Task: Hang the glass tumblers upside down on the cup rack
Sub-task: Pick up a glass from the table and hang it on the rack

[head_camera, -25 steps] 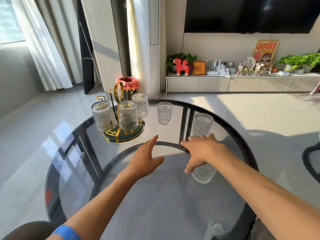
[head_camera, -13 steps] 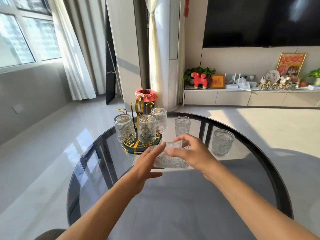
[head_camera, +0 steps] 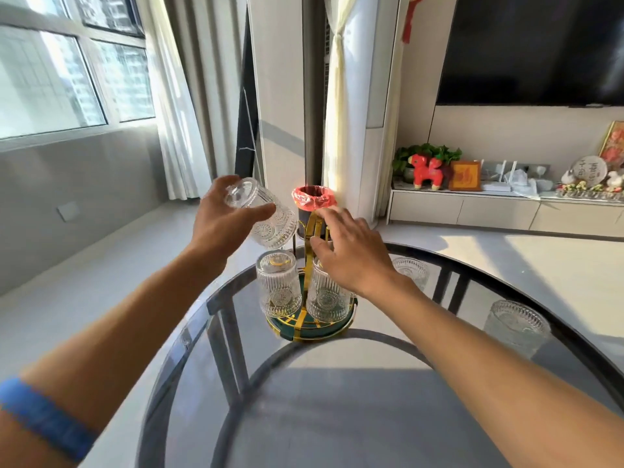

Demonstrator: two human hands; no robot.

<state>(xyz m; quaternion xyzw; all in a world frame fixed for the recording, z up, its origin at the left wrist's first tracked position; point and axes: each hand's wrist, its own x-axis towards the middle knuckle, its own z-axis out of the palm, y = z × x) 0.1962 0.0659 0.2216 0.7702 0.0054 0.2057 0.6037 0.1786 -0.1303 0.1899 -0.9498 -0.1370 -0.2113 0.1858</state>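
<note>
**Tumbler tilted above the rack, sunlit room behind**

The room is pale: grey floor [head_camera: 111, 265], a window [head_camera: 60, 72] with white curtains [head_camera: 179, 106] on the left, a dark TV [head_camera: 533, 49] over a low cabinet [head_camera: 472, 211] carrying a red toy horse [head_camera: 426, 173] and small ornaments. A bin [head_camera: 312, 206] with a red liner stands on the floor beyond the table.

The round smoked-glass table [head_camera: 337, 417] fills the foreground. On its far side sits the rack [head_camera: 312, 319], gold wire on a green base, with two tumblers hung upside down: one at left [head_camera: 278, 287], one at right [head_camera: 327, 298]. Two more tumblers stand on the table, far [head_camera: 410, 270] and near [head_camera: 515, 327].

The left hand [head_camera: 219, 224] has its grip closed round a tumbler [head_camera: 261, 214], tilted base-up just above the rack. The right hand [head_camera: 351, 255] is spread, its grip holding nothing, fingers at the rack's gold handle [head_camera: 310, 231].
</note>
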